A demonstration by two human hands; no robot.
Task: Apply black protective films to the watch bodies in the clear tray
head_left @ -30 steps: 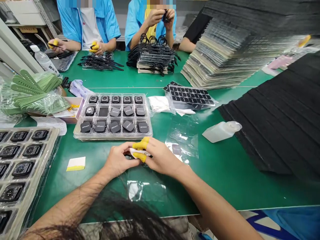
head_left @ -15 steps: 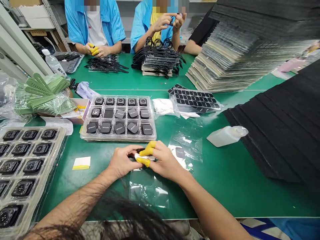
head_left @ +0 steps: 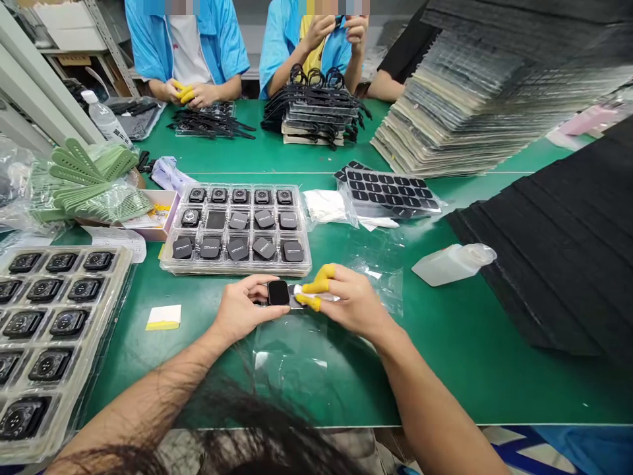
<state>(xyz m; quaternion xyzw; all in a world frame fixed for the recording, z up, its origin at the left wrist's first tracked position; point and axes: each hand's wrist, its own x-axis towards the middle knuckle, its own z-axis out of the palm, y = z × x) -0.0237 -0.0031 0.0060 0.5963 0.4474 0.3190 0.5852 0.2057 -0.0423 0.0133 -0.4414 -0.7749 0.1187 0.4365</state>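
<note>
My left hand (head_left: 242, 307) is closed on a square black smartwatch body (head_left: 278, 293), its dark screen facing up. Yellow finger cots cover the thumb and a finger of my right hand (head_left: 353, 300), which pinches a folded white wipe (head_left: 316, 296) just to the right of the watch. A small dark piece lies between the watch and the wipe, and I cannot make out what it is. Beneath my hands are clear plastic sleeves (head_left: 289, 363). Beyond them stands a clear tray (head_left: 235, 269) of watch bodies and dark square pieces.
At left is another watch tray (head_left: 111, 290), with a white-and-yellow pad (head_left: 163, 318) beside it. A translucent bottle (head_left: 448, 265) lies at right, near black sheets (head_left: 554, 264) and a tall tray stack (head_left: 445, 112). Green straps (head_left: 93, 178) sit at back left. Co-workers (head_left: 188, 53) sit across.
My right hand has moved right with the wipe, away from my left hand. The watch's dark screen now shows. A dark square piece on the sleeves at right is no longer visible.
</note>
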